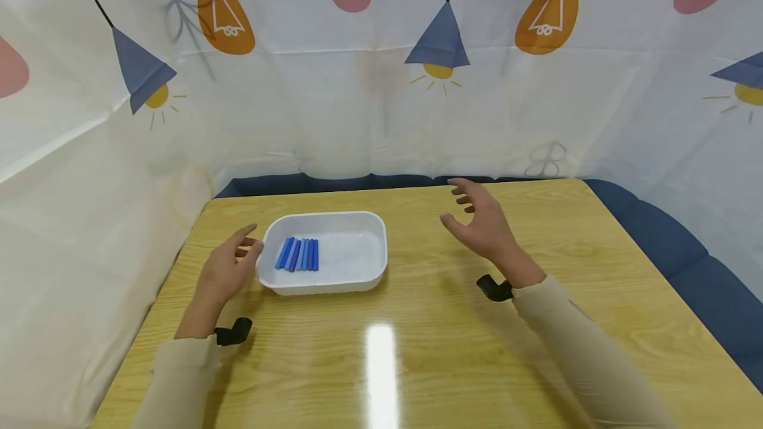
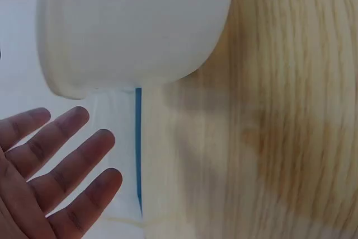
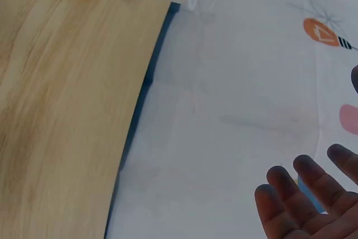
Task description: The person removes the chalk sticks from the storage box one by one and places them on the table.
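Note:
A white plastic tray [image 1: 352, 253] stands left of centre on the wooden table. Inside its left half lies a row of several slim blue sticks [image 1: 298, 254], in lighter and darker shades. My left hand [image 1: 225, 269] is beside the tray's left end, fingers loosely bent and nothing held. The left wrist view has its spread fingers [image 2: 84, 163] near the underside of the tray [image 2: 140, 26]; whether the thumb touches the rim I cannot tell. Well to the tray's right, my right hand [image 1: 479, 224] hovers over the table with relaxed fingers [image 3: 282, 194] and nothing in it.
The wooden table [image 1: 429, 363] reaches toward me, with a bright light reflection on its front part. Dark blue padding [image 1: 673, 243] runs along the back and right edges. A white curtain [image 1: 334, 104] printed with lamps and bulbs hangs behind and at the sides.

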A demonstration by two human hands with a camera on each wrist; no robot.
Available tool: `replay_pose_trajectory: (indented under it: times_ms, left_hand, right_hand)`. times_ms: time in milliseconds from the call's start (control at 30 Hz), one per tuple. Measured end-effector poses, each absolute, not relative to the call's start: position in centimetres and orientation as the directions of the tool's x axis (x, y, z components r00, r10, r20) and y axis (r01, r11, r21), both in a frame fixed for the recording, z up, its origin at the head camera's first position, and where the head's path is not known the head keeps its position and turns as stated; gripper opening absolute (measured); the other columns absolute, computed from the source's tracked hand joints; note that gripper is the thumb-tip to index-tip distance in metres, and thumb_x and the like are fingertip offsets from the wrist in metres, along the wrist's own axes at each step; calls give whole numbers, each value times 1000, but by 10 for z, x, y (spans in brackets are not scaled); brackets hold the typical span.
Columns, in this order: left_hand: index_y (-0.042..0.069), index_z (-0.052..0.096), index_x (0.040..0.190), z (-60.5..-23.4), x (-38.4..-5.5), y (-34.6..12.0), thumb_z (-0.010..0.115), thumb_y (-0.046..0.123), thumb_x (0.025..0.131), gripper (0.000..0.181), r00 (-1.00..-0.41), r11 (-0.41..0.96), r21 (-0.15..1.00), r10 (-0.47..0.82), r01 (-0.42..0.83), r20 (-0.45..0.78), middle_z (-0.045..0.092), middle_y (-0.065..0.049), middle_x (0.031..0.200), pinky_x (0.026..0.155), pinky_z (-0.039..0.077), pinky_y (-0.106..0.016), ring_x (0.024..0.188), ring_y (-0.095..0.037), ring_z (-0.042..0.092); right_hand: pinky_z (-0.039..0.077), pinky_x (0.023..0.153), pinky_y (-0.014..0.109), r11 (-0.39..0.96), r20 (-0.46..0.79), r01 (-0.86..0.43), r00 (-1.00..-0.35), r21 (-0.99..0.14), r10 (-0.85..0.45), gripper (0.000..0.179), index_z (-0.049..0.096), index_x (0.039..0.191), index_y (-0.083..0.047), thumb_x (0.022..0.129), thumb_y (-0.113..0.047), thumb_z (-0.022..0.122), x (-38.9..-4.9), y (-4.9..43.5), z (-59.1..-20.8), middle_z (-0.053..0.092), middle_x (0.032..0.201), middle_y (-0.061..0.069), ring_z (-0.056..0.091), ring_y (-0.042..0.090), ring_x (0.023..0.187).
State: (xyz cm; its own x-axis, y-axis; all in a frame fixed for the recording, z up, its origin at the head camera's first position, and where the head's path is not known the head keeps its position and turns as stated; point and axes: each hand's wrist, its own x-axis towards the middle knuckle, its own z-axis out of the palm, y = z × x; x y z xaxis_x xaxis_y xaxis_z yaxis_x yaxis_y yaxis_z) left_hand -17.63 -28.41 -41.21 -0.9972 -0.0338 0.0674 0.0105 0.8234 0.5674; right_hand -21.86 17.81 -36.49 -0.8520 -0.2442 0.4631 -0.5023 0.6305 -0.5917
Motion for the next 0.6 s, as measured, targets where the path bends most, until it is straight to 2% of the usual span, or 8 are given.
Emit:
replay_pose_trajectory:
  times_ms: [100,267,400,600]
  left_hand:
    - [14,36,149,-417,-178,-284,34,45,101,58,-995,812,583,-64,-6,78,57,-21,127,75,52,-44,103,-36,61]
    - [13,41,146,-421,-182,-283,35,41,101,54,-990,798,599,-122,-57,68,60,-19,118,66,46,-30,91,-30,61]
    - [15,44,144,-422,-184,-279,37,40,99,53,-983,782,612,-179,-114,46,59,-16,114,63,44,-28,88,-27,57]
    - [13,48,142,-423,-188,-275,42,35,97,50,-980,781,611,-193,-129,41,59,-14,108,61,44,-27,88,-26,57]
  right_hand:
    - [50,84,49,613,443,-487,-865,-623,-237,59,45,140,-12,87,-23,68,-219,171,-364,56,124,15,60,34,104]
    - [54,79,44,585,422,-470,-877,-661,-229,56,48,138,-15,86,-23,68,-221,156,-363,60,116,12,64,29,94]
    - [55,76,41,564,403,-454,-888,-690,-222,53,51,136,-17,86,-23,68,-224,145,-364,62,110,10,66,26,88]
    - [56,75,39,540,368,-426,-904,-726,-219,47,54,131,-19,86,-24,68,-229,130,-370,63,104,7,67,22,85]
